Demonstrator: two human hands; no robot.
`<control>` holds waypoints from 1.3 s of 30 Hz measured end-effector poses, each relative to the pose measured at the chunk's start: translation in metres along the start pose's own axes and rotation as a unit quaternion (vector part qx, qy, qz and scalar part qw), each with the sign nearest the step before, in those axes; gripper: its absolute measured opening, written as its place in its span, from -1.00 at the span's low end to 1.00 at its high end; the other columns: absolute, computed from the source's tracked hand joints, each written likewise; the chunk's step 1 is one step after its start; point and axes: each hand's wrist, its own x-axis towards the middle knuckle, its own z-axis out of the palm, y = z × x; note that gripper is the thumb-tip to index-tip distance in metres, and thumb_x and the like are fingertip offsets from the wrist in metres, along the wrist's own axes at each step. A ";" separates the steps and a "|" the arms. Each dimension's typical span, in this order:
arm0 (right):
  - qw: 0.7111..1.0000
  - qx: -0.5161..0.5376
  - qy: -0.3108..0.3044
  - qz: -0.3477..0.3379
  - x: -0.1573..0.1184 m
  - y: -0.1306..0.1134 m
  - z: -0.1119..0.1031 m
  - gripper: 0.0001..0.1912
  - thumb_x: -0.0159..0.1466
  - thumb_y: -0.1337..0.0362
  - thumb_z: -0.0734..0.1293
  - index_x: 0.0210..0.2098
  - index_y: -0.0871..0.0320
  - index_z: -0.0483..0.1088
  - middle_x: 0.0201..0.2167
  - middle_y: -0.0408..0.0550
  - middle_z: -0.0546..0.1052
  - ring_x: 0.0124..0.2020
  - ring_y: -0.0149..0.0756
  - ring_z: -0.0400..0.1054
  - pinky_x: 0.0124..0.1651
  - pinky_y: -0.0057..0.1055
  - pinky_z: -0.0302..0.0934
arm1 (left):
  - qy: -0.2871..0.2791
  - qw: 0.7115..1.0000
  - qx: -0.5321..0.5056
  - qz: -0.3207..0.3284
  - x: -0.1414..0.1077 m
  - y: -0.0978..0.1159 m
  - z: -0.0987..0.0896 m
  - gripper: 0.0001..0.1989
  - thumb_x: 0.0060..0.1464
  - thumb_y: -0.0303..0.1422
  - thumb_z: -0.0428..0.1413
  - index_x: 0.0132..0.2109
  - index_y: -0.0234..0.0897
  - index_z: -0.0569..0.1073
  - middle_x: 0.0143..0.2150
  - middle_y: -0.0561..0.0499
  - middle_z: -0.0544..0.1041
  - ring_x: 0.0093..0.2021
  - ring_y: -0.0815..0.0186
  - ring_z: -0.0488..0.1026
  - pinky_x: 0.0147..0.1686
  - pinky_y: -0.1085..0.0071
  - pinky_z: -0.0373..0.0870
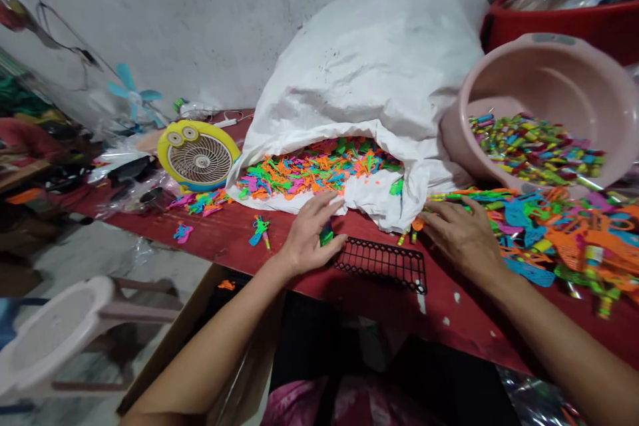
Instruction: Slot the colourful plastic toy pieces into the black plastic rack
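My left hand [310, 238] is over the red table in front of the white sack, thumb and fingers apart. A small green plastic piece [327, 235] shows in the gap between them. Close to that thumb lies a black wire rack [380, 263]. My right hand [462, 239] reaches to the near left edge of a pile of colourful plastic toys [569, 233], its fingers loosely spread. Beside its thumb are an orange piece [418, 223] and small yellow tubes. Inside the open mouth of the white sack [379, 60] lie many bright plastic pieces [309, 170].
A pink tub [464, 140] of small shiny tubes stands at the right, with a red tub [589, 30] behind. A yellow fan [200, 158] is left of the sack. One assembled toy [259, 231] lies on the red table [219, 233]. A plastic stool [64, 326] stands lower left.
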 end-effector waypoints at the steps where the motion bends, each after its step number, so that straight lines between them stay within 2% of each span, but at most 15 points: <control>1: 1.000 0.006 0.008 -0.004 -0.002 0.002 0.000 -0.76 0.40 0.27 0.21 -0.06 0.11 0.49 0.01 0.06 0.54 -0.02 -0.09 0.39 0.21 -0.01 -0.01 | -0.027 0.999 0.012 0.019 0.001 -0.002 -0.004 -0.53 0.14 -0.32 0.17 0.20 -0.21 0.38 0.27 -0.22 0.36 0.28 0.07 0.30 0.25 0.01 0.28; 4: 0.999 0.042 0.029 -0.012 -0.008 0.008 0.000 -0.73 0.41 0.26 0.20 -0.03 0.11 0.50 0.03 0.08 0.53 0.01 -0.08 0.39 0.11 -0.08 0.13 | -0.067 0.996 0.060 0.029 0.004 -0.007 -0.009 -0.73 0.20 -0.36 0.12 0.02 -0.29 0.51 0.13 -0.24 0.45 0.15 0.08 0.38 0.13 0.04 0.38; 7: 0.995 0.092 0.047 -0.008 -0.012 0.013 -0.003 -0.72 0.41 0.25 0.21 -0.03 0.15 0.51 0.06 0.14 0.52 0.03 -0.04 0.40 -0.01 -0.13 0.27 | -0.083 0.991 0.106 0.023 0.006 -0.007 -0.008 -0.79 0.23 -0.38 0.06 -0.12 -0.34 0.58 0.03 -0.23 0.47 0.06 0.10 0.40 0.07 0.07 0.40; 9: 0.990 0.128 0.053 0.000 -0.013 0.016 -0.007 -0.73 0.40 0.24 0.22 -0.04 0.13 0.52 0.08 0.14 0.52 0.05 -0.03 0.40 0.01 -0.11 0.31 | -0.090 0.988 0.122 0.015 0.008 -0.007 -0.006 -0.79 0.23 -0.40 0.06 -0.17 -0.33 0.59 0.00 -0.21 0.47 0.03 0.12 0.40 0.03 0.11 0.41; 12: 0.977 0.200 0.063 0.034 -0.013 0.018 -0.018 -0.75 0.39 0.23 0.24 -0.04 0.07 0.52 0.09 0.07 0.52 0.06 -0.06 0.42 0.07 -0.09 0.31 | -0.098 0.986 0.135 -0.009 0.008 -0.007 -0.001 -0.72 0.18 -0.50 0.02 -0.04 -0.32 0.56 -0.03 -0.17 0.47 -0.01 0.15 0.39 0.00 0.15 0.42; 15: 0.949 0.283 0.098 0.104 -0.013 0.015 -0.034 -0.77 0.37 0.21 0.28 -0.04 -0.02 0.51 0.07 0.01 0.53 0.05 -0.06 0.43 0.14 -0.01 0.28 | -0.108 0.984 0.139 -0.032 0.008 -0.008 0.000 -0.62 0.12 -0.56 -0.01 0.06 -0.35 0.51 -0.06 -0.16 0.47 -0.04 0.16 0.38 -0.02 0.18 0.42; 19: 0.886 0.377 0.149 0.226 -0.009 -0.005 -0.057 -0.78 0.33 0.18 0.31 -0.06 -0.09 0.51 0.00 -0.06 0.56 0.07 -0.06 0.42 0.22 0.04 0.23 | -0.137 0.979 0.146 -0.044 0.010 -0.002 -0.005 -0.74 0.21 -0.43 0.00 -0.10 -0.31 0.57 -0.08 -0.16 0.45 -0.05 0.17 0.39 -0.03 0.20 0.41; 22: 0.803 0.472 0.165 0.324 -0.002 -0.035 -0.062 -0.80 0.28 0.12 0.37 -0.13 0.00 0.53 -0.11 -0.04 0.59 -0.08 -0.14 0.49 0.05 -0.09 0.38 | -0.192 0.965 0.170 -0.049 0.017 0.007 -0.012 -0.72 0.24 -0.30 0.01 -0.21 -0.31 0.59 -0.05 -0.18 0.44 -0.04 0.13 0.41 -0.05 0.19 0.42; 26: 0.659 0.621 0.098 0.413 0.008 -0.080 -0.038 -0.71 0.18 0.02 0.44 -0.23 0.08 0.48 -0.40 -0.07 0.59 -0.40 -0.26 0.49 -0.31 -0.29 0.44 | -0.293 0.937 0.188 -0.032 0.028 0.015 -0.025 -0.73 0.19 -0.25 0.06 -0.15 -0.31 0.59 -0.01 -0.20 0.44 -0.02 0.08 0.42 -0.04 0.14 0.42; 29: 0.595 0.665 0.050 0.448 0.012 -0.104 -0.011 -0.59 0.12 -0.05 0.47 -0.27 0.14 0.44 -0.49 -0.09 0.56 -0.48 -0.31 0.46 -0.38 -0.37 0.41 | -0.334 0.931 0.146 -0.004 0.033 0.010 -0.036 -0.62 0.10 -0.21 0.19 0.04 -0.25 0.55 0.16 -0.21 0.39 0.10 0.02 0.40 0.07 0.09 0.39; 32: 0.555 0.681 0.027 0.476 0.013 -0.113 0.004 -0.52 0.07 -0.09 0.49 -0.26 0.17 0.42 -0.51 -0.11 0.53 -0.49 -0.34 0.45 -0.38 -0.40 0.40 | -0.347 0.933 0.092 -0.010 0.032 0.000 -0.045 -0.51 0.01 -0.15 0.28 0.09 -0.16 0.53 0.27 -0.18 0.34 0.18 0.00 0.37 0.14 0.07 0.35; 35: 0.533 0.710 0.021 0.460 0.012 -0.111 0.006 -0.46 0.07 -0.06 0.49 -0.11 0.16 0.42 -0.31 -0.08 0.56 -0.35 -0.32 0.48 -0.26 -0.35 0.43 | -0.340 0.938 0.067 -0.017 0.029 -0.009 -0.048 -0.55 0.01 -0.12 0.29 0.05 -0.13 0.55 0.28 -0.14 0.34 0.20 0.03 0.36 0.15 0.09 0.34; 37: 0.539 0.720 0.015 0.437 0.011 -0.109 0.006 -0.40 0.07 -0.02 0.51 0.01 0.12 0.40 -0.22 -0.09 0.55 -0.29 -0.32 0.48 -0.21 -0.34 0.42 | -0.326 0.943 0.065 0.000 0.026 -0.013 -0.045 -0.60 0.04 -0.10 0.27 -0.01 -0.17 0.58 0.24 -0.16 0.37 0.18 0.04 0.37 0.13 0.11 0.35; 39: 0.571 0.706 0.001 0.419 0.010 -0.107 0.007 -0.37 0.05 0.01 0.52 0.05 0.11 0.39 -0.29 -0.14 0.53 -0.34 -0.35 0.43 -0.28 -0.39 0.37 | -0.304 0.950 0.072 0.013 0.023 -0.014 -0.038 -0.67 0.10 -0.11 0.22 -0.09 -0.22 0.60 0.16 -0.17 0.40 0.12 0.08 0.38 0.10 0.15 0.35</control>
